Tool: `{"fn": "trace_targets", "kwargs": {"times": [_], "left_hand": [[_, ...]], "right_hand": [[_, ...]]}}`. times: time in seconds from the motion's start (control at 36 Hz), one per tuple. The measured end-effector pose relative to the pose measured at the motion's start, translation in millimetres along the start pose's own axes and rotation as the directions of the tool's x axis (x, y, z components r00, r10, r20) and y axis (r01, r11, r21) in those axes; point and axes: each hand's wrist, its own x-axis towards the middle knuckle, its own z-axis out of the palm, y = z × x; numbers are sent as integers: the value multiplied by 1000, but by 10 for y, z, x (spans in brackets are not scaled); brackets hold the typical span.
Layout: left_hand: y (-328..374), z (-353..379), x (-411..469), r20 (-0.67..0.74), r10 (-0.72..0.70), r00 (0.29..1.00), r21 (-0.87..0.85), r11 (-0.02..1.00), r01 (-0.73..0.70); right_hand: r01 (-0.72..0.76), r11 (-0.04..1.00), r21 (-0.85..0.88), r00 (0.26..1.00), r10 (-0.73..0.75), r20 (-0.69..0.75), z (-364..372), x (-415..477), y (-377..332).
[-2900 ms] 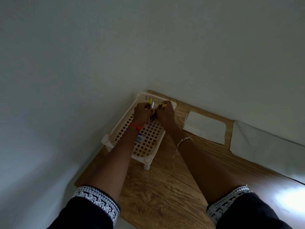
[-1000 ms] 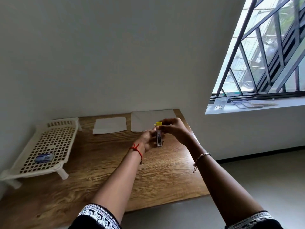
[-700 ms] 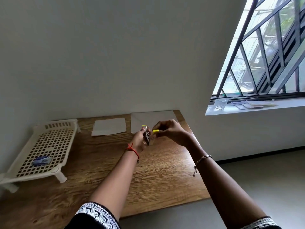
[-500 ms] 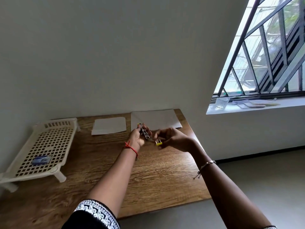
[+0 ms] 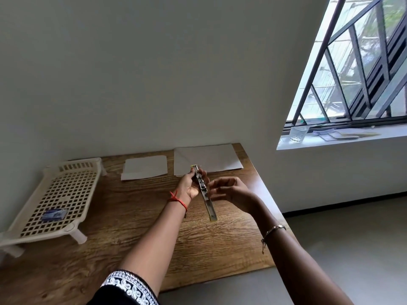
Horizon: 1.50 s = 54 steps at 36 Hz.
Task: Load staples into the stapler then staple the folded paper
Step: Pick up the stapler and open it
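My left hand (image 5: 189, 186) holds a slim metal stapler (image 5: 204, 193) with yellow ends; it is swung fully open into one long strip, its lower end hanging over the wooden table (image 5: 136, 221). My right hand (image 5: 229, 191) hovers just right of the stapler with fingers apart and nothing in it. A small folded paper (image 5: 145, 167) lies at the back of the table. A larger white sheet (image 5: 211, 158) lies to its right, partly behind the stapler's top. A small blue staple box (image 5: 54, 214) rests on the rack.
A cream plastic lattice rack (image 5: 72, 190) on short legs stands at the table's left. The wall runs behind the table. To the right is a barred window with a glass (image 5: 297, 133) and papers (image 5: 343, 134) on its sill. The table's right and front edges drop to a grey floor.
The stapler has been unfolded from a short closed shape into a long open strip. My right hand has let go of its yellow end and drawn slightly right.
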Motion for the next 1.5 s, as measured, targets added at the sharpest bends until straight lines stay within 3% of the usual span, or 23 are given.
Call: {"fn": "trace_targets", "kwargs": {"times": [0.11,0.22,0.47,0.61,0.89,1.11,1.36,1.5], "left_hand": [[-36,111,-58,41,-17,999,37,999,15],[-23,217,-85,50,-19,999,16,1000,18],[37,367,-113,131,-69,989,102,993,55],[67,415,-112,89,-42,995,139,990,29],[116,480,-120,153,-1,988,136,991,-20],[163,560,-147,120,46,992,122,991,-61],[172,565,-114,48,81,996,186,979,-88],[175,586,-87,4,109,994,212,971,-108]], "right_hand": [[79,983,-168,962,-119,-246,2,125,-117],[117,936,-333,897,-243,-369,36,205,-252],[53,691,-721,815,-446,-369,-51,413,-369],[24,624,-781,810,-471,-350,-78,448,-413],[83,490,-868,749,-605,-270,17,456,-505],[113,478,-871,718,-646,-261,40,476,-519],[69,490,-869,784,-565,-257,39,450,-514],[12,434,-901,834,-501,-230,71,419,-521]]}}
